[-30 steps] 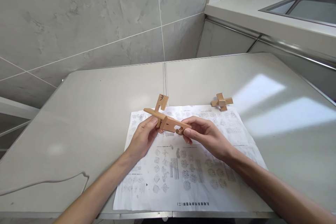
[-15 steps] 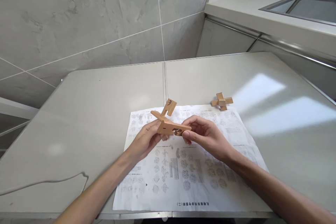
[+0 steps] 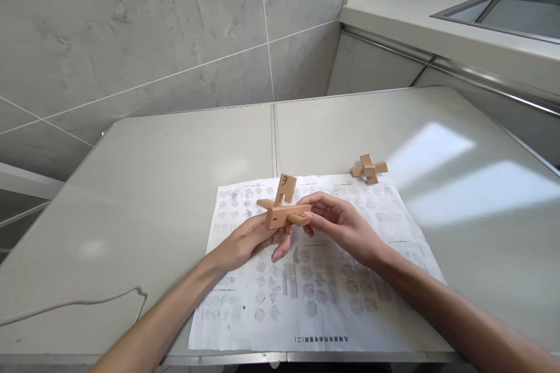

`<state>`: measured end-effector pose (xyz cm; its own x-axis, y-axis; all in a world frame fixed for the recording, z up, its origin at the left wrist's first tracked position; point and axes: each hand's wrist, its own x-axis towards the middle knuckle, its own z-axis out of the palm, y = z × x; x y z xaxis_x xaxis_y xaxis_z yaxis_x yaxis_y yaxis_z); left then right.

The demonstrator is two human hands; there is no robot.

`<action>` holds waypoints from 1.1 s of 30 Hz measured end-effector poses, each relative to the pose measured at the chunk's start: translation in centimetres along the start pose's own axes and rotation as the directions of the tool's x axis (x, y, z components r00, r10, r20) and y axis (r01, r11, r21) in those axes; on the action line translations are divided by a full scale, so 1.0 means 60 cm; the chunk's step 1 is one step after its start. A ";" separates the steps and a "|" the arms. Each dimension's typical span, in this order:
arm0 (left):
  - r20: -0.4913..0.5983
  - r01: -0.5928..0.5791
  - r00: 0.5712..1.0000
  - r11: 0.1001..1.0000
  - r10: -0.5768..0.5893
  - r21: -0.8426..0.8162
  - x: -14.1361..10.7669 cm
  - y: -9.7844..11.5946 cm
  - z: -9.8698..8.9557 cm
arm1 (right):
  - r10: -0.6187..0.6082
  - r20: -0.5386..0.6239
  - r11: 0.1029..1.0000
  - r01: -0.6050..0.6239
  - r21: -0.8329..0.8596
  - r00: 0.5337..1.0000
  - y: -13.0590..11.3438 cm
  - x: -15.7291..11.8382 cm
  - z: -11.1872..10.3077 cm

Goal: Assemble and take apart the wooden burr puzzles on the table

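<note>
Several interlocking wooden puzzle pieces (image 3: 280,217) are held together above the printed sheet. One notched piece (image 3: 286,188) sticks up from them and bears a dark handwritten mark. My left hand (image 3: 256,239) grips the cluster from the left and below, one finger stretched out under it. At the right end, my right hand (image 3: 335,221) pinches a short wooden piece (image 3: 298,219) between thumb and fingers, against the longer bar. How far the pieces are joined is hidden by the fingers.
A printed sheet (image 3: 324,320) with puzzle diagrams lies under my hands. An assembled wooden cross puzzle (image 3: 370,169) sits at the sheet's far right edge. A white cable (image 3: 74,303) runs along the table's left side. A counter with a sink (image 3: 507,11) stands at the back right.
The wooden cluster has turned, so its upright piece stands straighter and further right. The short piece now sits against the bar's front, covering the slots. A left finger has extended downward.
</note>
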<state>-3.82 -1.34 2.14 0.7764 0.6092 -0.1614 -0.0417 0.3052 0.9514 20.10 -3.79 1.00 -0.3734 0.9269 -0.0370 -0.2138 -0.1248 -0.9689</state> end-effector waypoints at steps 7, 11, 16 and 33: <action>0.125 0.007 0.992 1.000 -0.007 0.001 -0.002 0.012 0.008 | 0.041 0.039 0.993 -0.045 0.105 0.998 0.009 -0.001 -0.004; 0.145 -0.024 0.989 1.000 0.021 0.018 -0.001 0.008 0.005 | 0.062 0.050 0.977 -0.071 0.199 0.997 0.017 -0.001 -0.002; 0.158 -0.024 0.987 0.999 0.018 0.037 0.000 0.009 0.004 | 0.078 0.072 0.942 -0.097 0.321 0.994 0.020 0.002 0.004; 0.111 -0.041 0.993 0.988 0.025 0.147 -0.003 0.005 0.004 | 0.067 0.032 0.975 -0.072 0.210 0.997 0.016 0.000 0.000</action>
<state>-3.82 -1.56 2.51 0.8402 0.5314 -0.1077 0.0196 0.1687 0.9855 19.88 -3.94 0.08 -0.4151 0.9049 -0.0937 -0.3711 -0.2624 -0.8907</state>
